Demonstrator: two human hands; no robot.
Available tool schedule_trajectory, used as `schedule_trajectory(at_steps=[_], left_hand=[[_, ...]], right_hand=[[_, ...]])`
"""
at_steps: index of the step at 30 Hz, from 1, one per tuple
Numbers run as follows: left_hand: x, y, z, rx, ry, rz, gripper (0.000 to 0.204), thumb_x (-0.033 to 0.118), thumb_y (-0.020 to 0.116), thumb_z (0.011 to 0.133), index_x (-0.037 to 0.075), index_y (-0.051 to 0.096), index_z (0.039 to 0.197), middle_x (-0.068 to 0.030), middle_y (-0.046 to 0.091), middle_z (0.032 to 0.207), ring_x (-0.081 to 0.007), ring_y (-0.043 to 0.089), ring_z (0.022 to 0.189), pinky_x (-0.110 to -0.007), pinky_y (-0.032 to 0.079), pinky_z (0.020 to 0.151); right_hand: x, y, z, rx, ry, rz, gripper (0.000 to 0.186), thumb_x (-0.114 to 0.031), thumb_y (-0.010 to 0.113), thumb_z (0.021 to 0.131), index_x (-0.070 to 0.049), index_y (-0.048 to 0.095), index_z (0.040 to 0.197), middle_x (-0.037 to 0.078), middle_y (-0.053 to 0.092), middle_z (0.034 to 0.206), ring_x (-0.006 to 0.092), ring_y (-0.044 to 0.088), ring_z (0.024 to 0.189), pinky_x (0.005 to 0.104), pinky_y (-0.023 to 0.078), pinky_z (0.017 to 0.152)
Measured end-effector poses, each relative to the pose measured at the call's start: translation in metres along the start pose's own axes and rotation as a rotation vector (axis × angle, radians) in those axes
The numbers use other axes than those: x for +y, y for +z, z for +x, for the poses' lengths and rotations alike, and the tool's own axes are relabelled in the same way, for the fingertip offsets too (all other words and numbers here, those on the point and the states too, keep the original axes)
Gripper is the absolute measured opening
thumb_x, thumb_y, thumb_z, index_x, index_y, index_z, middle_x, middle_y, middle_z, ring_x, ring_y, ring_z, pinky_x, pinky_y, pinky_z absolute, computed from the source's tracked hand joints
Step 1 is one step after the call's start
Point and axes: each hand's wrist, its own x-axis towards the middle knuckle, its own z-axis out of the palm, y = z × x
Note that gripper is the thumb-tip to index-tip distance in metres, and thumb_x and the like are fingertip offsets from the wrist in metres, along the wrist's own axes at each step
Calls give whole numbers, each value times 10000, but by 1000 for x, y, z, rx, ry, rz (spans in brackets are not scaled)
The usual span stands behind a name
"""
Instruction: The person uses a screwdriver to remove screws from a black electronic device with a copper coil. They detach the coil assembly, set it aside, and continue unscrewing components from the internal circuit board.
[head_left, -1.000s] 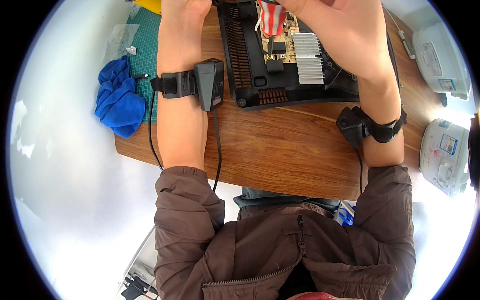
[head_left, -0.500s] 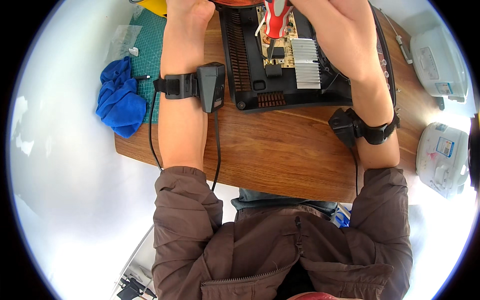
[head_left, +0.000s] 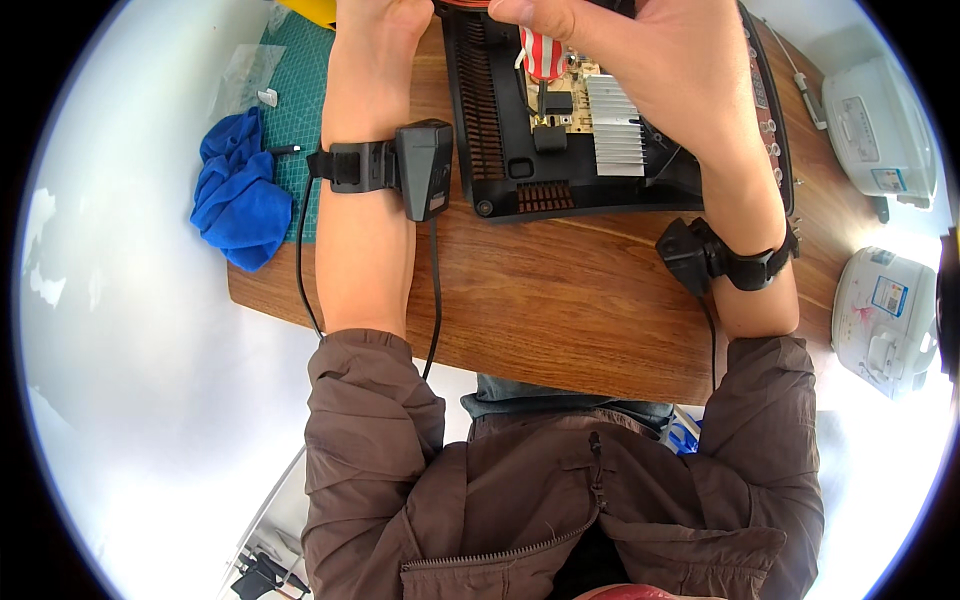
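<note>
My right hand [head_left: 650, 70] is on a red-and-white screwdriver [head_left: 543, 55], its thumb across the top of the handle and its other fingers mostly hidden. The blade points down into a tan circuit board [head_left: 575, 118], beside a finned silver heatsink [head_left: 616, 125], inside an open black plastic housing [head_left: 470, 140]. My left hand [head_left: 385, 25] reaches the top edge beside the housing's upper left corner, near a coppery coil [head_left: 465, 5]; its fingers are out of view or hidden. Both wrists wear black strapped devices with cables.
A wooden table [head_left: 530, 300] holds a green cutting mat [head_left: 290, 80] at left, with a crumpled blue cloth [head_left: 240, 200] and clear plastic bag [head_left: 245, 85]. Yellow material [head_left: 310, 12] shows at top left. Two pale lidded containers [head_left: 880, 130] stand at right, beside a white wall.
My right thumb has moved leftward over the screwdriver's handle, covering more of its top. The housing and right forearm shifted slightly since a second ago; the left arm is almost unchanged.
</note>
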Motion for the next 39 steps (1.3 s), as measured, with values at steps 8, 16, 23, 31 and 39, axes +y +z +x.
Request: schedule_trajectory(at_steps=[8,16,23,31,39], left_hand=[[-4,-3,4,66,37,11,394,312,406,1136,8,633,1246,-135,707,1236,-281,691,1085,-430,557,971],[-4,-6,10,96,66,37,366,282,426,1131,-1,637,1227,-141,711,1206,-264,695,1072,-415,563,958],[-2,1,-1,69,71,57,383,300,422,1133,-2,621,1258,-132,698,1248,-275,685,1102,-418,561,975],[2,2,2,13,-29,-9,443,344,376,1141,4,607,1307,-130,681,1306,-285,667,1148,-442,536,1026],[-1,1,1,-2,0,4,423,323,393,1138,-1,599,1316,-141,674,1315,-286,659,1164,-443,531,1035]], right_hand=[[-2,6,5,24,178,179,514,16,634,939,15,469,1426,82,645,1177,94,605,1019,250,523,868],[56,8,2,6,-146,379,481,-54,699,931,-1,522,1376,82,618,1223,123,603,1057,269,517,921],[41,3,2,-31,-167,-42,530,-54,729,927,7,512,1406,83,611,1261,145,609,1118,296,525,948],[58,11,3,27,-228,251,501,30,509,970,16,441,1466,100,607,1184,142,586,1072,265,495,945],[39,0,1,-56,-188,-123,508,-18,690,906,-17,529,1387,93,625,1163,139,618,992,290,528,906]])
